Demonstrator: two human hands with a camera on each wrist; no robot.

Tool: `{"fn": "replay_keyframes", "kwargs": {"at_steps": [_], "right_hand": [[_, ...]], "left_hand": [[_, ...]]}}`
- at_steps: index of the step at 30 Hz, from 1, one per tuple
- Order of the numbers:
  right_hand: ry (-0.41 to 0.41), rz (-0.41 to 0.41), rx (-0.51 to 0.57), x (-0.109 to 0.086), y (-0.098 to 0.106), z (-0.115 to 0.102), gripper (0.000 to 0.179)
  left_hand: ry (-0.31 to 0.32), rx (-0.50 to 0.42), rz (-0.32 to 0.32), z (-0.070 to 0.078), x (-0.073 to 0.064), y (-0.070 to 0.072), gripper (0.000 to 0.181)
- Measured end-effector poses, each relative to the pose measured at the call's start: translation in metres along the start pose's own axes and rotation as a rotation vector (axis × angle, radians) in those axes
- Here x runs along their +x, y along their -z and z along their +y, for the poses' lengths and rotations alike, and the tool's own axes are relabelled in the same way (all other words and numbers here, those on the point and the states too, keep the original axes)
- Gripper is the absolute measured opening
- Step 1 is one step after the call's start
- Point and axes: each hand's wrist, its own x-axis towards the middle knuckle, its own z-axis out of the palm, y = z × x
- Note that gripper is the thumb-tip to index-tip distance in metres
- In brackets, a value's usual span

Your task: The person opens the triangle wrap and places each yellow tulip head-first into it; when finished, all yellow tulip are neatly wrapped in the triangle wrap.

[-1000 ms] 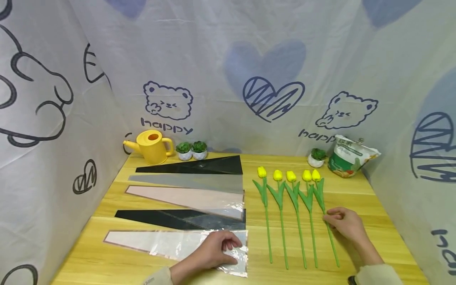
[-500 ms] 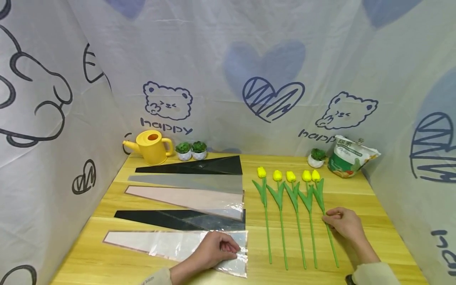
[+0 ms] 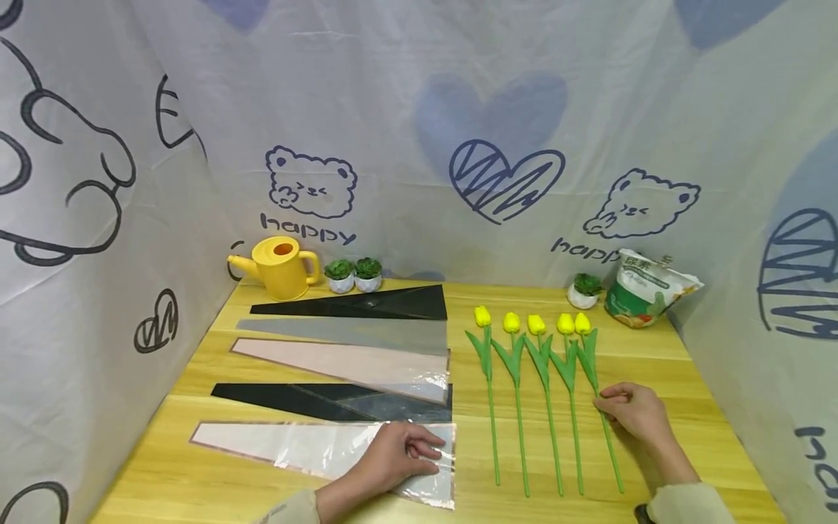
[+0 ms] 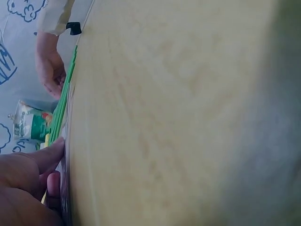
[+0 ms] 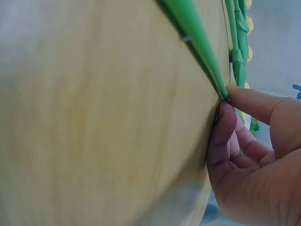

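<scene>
In the head view several yellow artificial tulips lie side by side, flowers away from me. My right hand (image 3: 636, 416) pinches the stem of the rightmost tulip (image 3: 588, 360) between thumb and forefinger. The right wrist view shows that green stem (image 5: 200, 42) meeting the fingertips just above the wooden surface. My left hand (image 3: 396, 455) rests on the nearest flower sleeve (image 3: 321, 445), a white, tapered one with a clear wide end. Its fingers are loosely curled, the thumb apart from them; the left wrist view shows the thumb (image 4: 54, 153) at the sleeve's level.
Above that sleeve lie more tapered sleeves: black (image 3: 288, 399), pinkish (image 3: 314, 356), grey (image 3: 340, 333) and another black one. A yellow watering can (image 3: 281, 273), small potted succulents (image 3: 366, 275) and a green-white bag (image 3: 644, 291) stand along the back, before a printed cloth.
Both hands stay in nearly the same places. The left fingers shift slightly over the sleeve. The view itself moves a little; tulips and sleeves keep their positions.
</scene>
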Motion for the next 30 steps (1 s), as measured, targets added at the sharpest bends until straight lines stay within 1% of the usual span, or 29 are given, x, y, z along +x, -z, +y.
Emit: {"fn": "replay_keyframes", "kwargs": {"at_steps": [2,6,9,11,14,18,21,24,26,30], "right_hand": [[-0.008,-0.002,0.013,0.0005,0.0007,0.0005,0.035],[-0.016,-0.007,0.025,0.0012,0.0018,0.0009,0.034],[-0.017,-0.011,0.031,0.0016,0.0018,0.0007,0.033],[-0.02,-0.013,0.037,0.0018,0.0015,0.0004,0.033],[-0.023,-0.014,0.044,0.0022,0.0007,0.0003,0.033],[-0.026,-0.013,0.047,0.0024,0.0001,0.0001,0.032],[-0.027,-0.014,0.049,0.0023,0.0002,-0.0002,0.032],[-0.025,-0.014,0.044,0.002,0.0005,-0.0005,0.032],[-0.023,-0.014,0.041,0.0017,0.0006,-0.0007,0.032],[-0.025,-0.016,0.046,0.0015,0.0008,-0.0007,0.032]], "left_hand": [[0.007,-0.006,-0.003,0.0012,0.0011,-0.0008,0.025],[0.022,-0.006,-0.009,0.0036,0.0018,-0.0021,0.018],[0.009,0.017,-0.002,0.0039,0.0014,-0.0029,0.015],[-0.011,0.045,0.003,0.0032,0.0009,-0.0029,0.012],[-0.049,0.106,0.017,0.0011,0.0002,-0.0021,0.013],[-0.067,0.147,0.026,-0.0011,0.0007,-0.0007,0.025],[-0.062,0.165,0.048,-0.0011,0.0013,-0.0004,0.032],[-0.049,0.18,0.071,0.0001,0.0006,-0.0008,0.028],[-0.032,0.17,0.077,0.0004,-0.0004,-0.0012,0.023],[-0.034,0.145,0.09,0.0004,-0.0008,-0.0018,0.016]]}}
